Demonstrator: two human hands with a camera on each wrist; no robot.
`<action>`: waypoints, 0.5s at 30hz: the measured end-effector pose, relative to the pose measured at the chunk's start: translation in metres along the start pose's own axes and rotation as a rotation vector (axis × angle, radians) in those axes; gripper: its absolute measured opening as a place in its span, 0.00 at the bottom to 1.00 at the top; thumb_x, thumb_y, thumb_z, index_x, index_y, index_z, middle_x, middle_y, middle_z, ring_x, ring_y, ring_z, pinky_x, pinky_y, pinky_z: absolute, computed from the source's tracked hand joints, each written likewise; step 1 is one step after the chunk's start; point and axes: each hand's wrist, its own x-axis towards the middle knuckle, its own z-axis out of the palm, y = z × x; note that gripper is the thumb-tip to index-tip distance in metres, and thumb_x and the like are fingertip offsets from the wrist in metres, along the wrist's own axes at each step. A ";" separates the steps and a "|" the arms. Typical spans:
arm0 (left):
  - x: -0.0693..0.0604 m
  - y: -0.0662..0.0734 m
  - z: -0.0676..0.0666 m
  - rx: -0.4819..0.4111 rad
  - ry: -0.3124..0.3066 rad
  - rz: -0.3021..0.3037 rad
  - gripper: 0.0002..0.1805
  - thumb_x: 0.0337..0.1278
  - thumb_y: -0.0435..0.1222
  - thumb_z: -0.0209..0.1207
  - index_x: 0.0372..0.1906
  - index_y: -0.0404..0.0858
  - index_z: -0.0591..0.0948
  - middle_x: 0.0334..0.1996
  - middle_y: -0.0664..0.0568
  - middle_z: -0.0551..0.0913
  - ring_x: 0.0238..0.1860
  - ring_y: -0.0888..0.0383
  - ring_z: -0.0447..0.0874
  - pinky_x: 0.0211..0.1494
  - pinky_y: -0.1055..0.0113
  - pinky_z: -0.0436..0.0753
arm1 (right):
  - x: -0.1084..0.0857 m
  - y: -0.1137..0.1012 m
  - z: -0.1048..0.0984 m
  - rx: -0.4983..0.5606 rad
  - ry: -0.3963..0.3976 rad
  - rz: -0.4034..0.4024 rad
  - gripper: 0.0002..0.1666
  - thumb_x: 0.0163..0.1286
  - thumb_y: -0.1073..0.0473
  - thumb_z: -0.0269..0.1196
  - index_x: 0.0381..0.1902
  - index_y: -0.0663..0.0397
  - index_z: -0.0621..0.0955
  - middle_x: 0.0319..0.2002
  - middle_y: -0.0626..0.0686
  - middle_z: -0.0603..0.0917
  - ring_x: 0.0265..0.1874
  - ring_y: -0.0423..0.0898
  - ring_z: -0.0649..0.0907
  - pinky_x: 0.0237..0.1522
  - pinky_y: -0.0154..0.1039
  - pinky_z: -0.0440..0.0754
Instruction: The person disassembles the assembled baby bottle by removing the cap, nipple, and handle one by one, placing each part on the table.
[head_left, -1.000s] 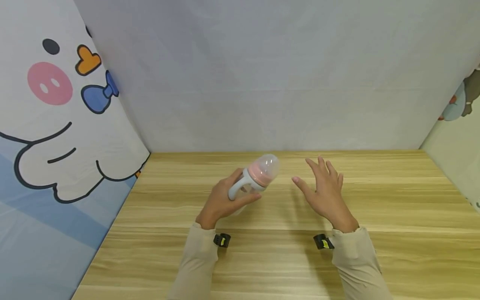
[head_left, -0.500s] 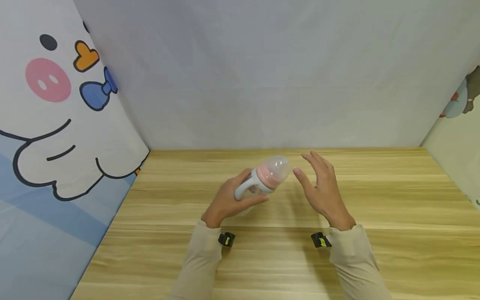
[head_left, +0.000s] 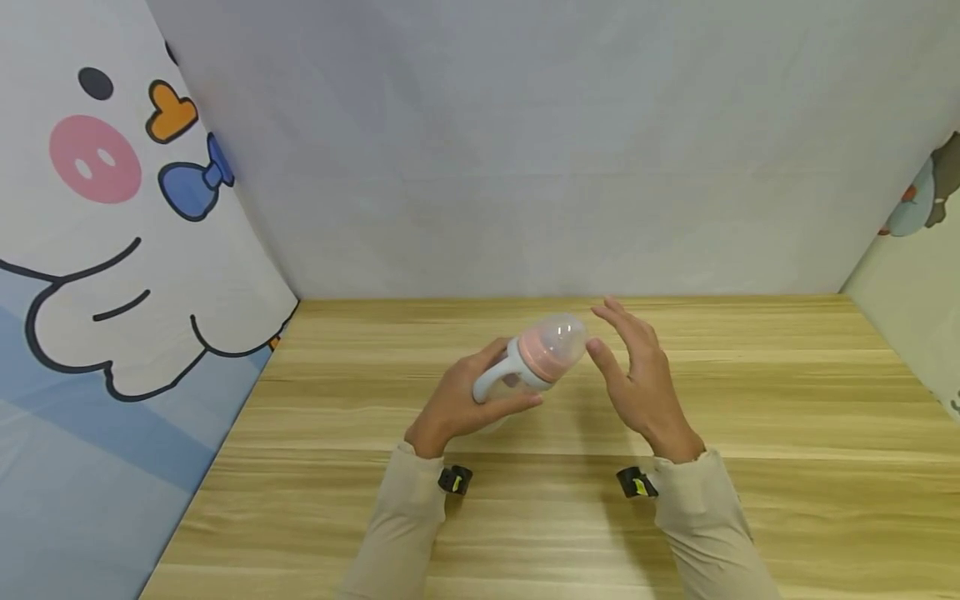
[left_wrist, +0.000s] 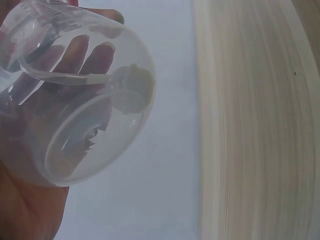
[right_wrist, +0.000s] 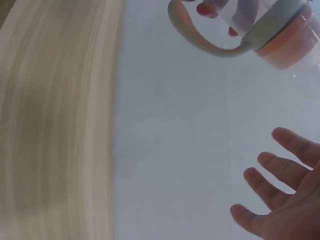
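A baby bottle (head_left: 536, 354) with a clear body, pink collar, pale handles and a see-through domed cap is held tilted above the table, cap end toward the right. My left hand (head_left: 457, 400) grips it round the body. The left wrist view shows the clear bottom of the bottle (left_wrist: 100, 120), with a straw and a weighted end inside and fingers behind it. Close to the cap, my right hand (head_left: 641, 383) is raised with fingers extended and thumb near the dome. Whether thumb and cap touch I cannot tell. In the right wrist view the right fingers (right_wrist: 285, 170) stand apart from the bottle.
A wood-grain table (head_left: 300, 467) lies beneath both hands. Behind it rises a plain pale cloth wall (head_left: 555, 167). Cartoon-printed cloth (head_left: 112, 292) hangs on the left, and another printed panel (head_left: 911, 267) stands at the right. Each wrist bears a small black camera.
The bottle in my left hand has shifted a little to the right. My right hand has moved slightly left toward the cap, its fingers drawn closer together.
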 end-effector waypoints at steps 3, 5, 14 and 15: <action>0.001 0.000 0.001 -0.024 -0.011 0.012 0.31 0.54 0.45 0.73 0.63 0.54 0.75 0.45 0.55 0.85 0.41 0.60 0.83 0.44 0.65 0.82 | -0.001 0.001 0.004 0.054 0.023 -0.022 0.26 0.79 0.52 0.54 0.72 0.47 0.71 0.77 0.52 0.67 0.76 0.58 0.64 0.71 0.70 0.59; 0.001 0.000 0.001 -0.040 -0.017 0.018 0.32 0.54 0.44 0.74 0.64 0.53 0.75 0.46 0.55 0.85 0.41 0.59 0.83 0.44 0.65 0.82 | -0.001 0.001 0.007 0.095 0.044 -0.043 0.25 0.79 0.54 0.53 0.71 0.48 0.72 0.75 0.52 0.69 0.75 0.57 0.66 0.71 0.68 0.60; 0.002 0.003 0.003 -0.049 -0.019 0.037 0.32 0.53 0.43 0.74 0.64 0.52 0.75 0.45 0.55 0.86 0.41 0.61 0.84 0.44 0.66 0.83 | -0.001 -0.006 0.013 0.266 0.058 -0.059 0.23 0.83 0.54 0.46 0.69 0.50 0.74 0.68 0.53 0.77 0.67 0.45 0.75 0.69 0.47 0.69; 0.002 0.003 0.004 -0.050 -0.020 0.036 0.32 0.53 0.43 0.74 0.64 0.52 0.75 0.45 0.55 0.86 0.41 0.61 0.84 0.44 0.66 0.83 | -0.002 -0.007 0.014 0.301 0.056 -0.047 0.23 0.83 0.53 0.45 0.69 0.51 0.74 0.67 0.52 0.77 0.66 0.43 0.76 0.68 0.43 0.70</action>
